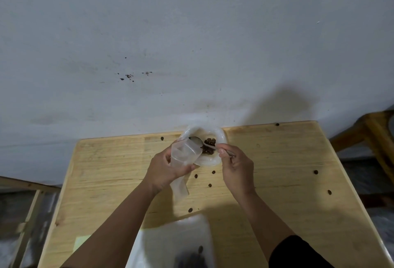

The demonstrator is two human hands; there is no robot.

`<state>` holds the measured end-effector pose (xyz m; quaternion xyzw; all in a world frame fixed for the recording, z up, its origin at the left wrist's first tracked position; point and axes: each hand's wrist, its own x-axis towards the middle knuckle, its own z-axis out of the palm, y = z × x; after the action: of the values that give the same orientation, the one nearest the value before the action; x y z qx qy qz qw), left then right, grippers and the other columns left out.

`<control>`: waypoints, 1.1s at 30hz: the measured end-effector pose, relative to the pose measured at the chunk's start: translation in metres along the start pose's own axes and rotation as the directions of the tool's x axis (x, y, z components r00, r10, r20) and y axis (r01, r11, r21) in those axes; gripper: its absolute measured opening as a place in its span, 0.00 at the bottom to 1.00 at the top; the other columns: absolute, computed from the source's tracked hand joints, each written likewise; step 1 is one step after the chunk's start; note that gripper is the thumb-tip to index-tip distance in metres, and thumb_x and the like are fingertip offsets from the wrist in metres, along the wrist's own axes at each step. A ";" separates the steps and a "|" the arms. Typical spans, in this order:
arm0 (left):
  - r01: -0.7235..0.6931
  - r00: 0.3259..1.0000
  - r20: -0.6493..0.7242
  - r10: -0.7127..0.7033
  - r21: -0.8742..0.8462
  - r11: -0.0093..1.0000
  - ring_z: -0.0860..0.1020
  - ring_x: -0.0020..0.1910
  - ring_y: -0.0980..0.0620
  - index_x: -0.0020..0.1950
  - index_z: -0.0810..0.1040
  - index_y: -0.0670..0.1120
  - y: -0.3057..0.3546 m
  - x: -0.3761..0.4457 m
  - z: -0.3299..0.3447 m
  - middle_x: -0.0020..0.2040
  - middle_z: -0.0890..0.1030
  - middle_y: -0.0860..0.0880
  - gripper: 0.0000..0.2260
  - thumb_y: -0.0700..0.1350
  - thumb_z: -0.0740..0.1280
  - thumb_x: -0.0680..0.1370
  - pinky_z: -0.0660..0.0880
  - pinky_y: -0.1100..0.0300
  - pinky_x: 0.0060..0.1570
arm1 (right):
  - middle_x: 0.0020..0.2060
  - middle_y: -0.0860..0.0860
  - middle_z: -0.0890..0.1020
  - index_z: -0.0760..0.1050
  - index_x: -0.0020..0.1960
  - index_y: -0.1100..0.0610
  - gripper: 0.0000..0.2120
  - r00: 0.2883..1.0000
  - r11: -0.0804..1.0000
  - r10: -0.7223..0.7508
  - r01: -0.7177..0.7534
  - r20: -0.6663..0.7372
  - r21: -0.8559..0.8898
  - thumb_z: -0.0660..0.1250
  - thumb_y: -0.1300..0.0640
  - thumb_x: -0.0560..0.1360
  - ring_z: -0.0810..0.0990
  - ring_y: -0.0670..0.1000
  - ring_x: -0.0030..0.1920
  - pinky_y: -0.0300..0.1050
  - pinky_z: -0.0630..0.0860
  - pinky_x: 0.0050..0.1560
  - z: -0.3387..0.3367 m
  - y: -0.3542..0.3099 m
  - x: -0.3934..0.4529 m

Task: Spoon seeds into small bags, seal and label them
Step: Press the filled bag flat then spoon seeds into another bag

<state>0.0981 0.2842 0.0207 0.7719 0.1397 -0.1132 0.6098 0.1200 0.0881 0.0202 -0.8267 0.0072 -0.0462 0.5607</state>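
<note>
Holding the small bag [185, 154] at its mouth, the left hand [165, 171] had fingers and thumb curled round the clear plastic, grip clenched on it; the bag's tail hung down past the wrist toward the desk [277, 182]. The bag's long axis ran from lower left to upper right, mouth tilted toward the seeds. The spoon [197, 141] was pinched by its handle in the right hand [237, 169], thumb and forefinger closed on the thin metal stem. Its bowl lay just at the bag's mouth, pointing left, handle running down-right to the right hand. Whether the bowl carried seeds could not be told; it looked pale and mostly bare.

The seeds [210, 147] sat as a dark heap in a white bag [219, 156] rolled open at the far edge of the desk, directly behind the spoon bowl and touching-close to the small bag's mouth. So the supply lay just right of the bowl and between the two hands; the right hand was nearer.

Judgement: filling step, early. The next scoop would need only a short swing right into the heap and back left.

Loose seeds [210, 185] were scattered over the desk, a sign that spills were likely. A plastic sheet [170, 238] lay at the near edge, with a yellow note [82, 242] beside it on the left. A wooden chair [371, 133] stood off right.
</note>
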 end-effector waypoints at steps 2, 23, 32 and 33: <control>0.005 1.000 -0.009 -0.005 -0.003 1.000 0.82 0.47 0.55 0.59 0.78 0.52 -0.001 0.000 -0.001 0.46 0.84 0.54 0.32 0.57 0.80 0.57 0.79 0.60 0.44 | 0.46 0.47 0.83 0.80 0.53 0.56 0.08 0.999 0.998 -0.028 0.026 -0.027 -0.054 0.64 0.63 0.77 0.80 0.38 0.46 0.25 0.72 0.46 0.001 0.004 0.000; 0.021 0.999 -0.024 -0.021 -0.024 1.000 0.82 0.47 0.54 0.56 0.78 0.54 0.002 -0.003 -0.003 0.48 0.84 0.52 0.27 0.52 0.80 0.60 0.79 0.60 0.44 | 0.44 0.45 0.81 0.80 0.52 0.51 0.08 0.993 1.000 -0.016 0.016 -0.117 0.006 0.64 0.59 0.77 0.78 0.39 0.38 0.30 0.73 0.40 -0.001 0.004 0.001; -0.017 0.999 -0.028 0.016 -0.048 0.999 0.81 0.51 0.55 0.63 0.76 0.53 -0.001 -0.005 0.001 0.51 0.83 0.54 0.30 0.46 0.80 0.63 0.79 0.60 0.47 | 0.38 0.51 0.82 0.79 0.53 0.56 0.10 0.915 0.886 0.401 -0.379 -0.033 0.269 0.59 0.59 0.79 0.76 0.42 0.30 0.37 0.75 0.32 0.000 0.018 -0.003; -0.020 0.999 -0.027 0.019 -0.049 0.999 0.81 0.50 0.56 0.63 0.76 0.54 -0.001 -0.005 0.001 0.51 0.83 0.54 0.30 0.46 0.80 0.63 0.79 0.61 0.46 | 0.37 0.51 0.82 0.79 0.54 0.57 0.11 0.897 0.859 0.441 -0.420 -0.006 0.292 0.59 0.59 0.80 0.76 0.42 0.29 0.40 0.75 0.32 0.001 0.018 -0.002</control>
<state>0.0933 0.2830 0.0209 0.7595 0.1430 -0.0937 0.6277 0.1192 0.0828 0.0028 -0.7131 0.2056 0.0498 0.6684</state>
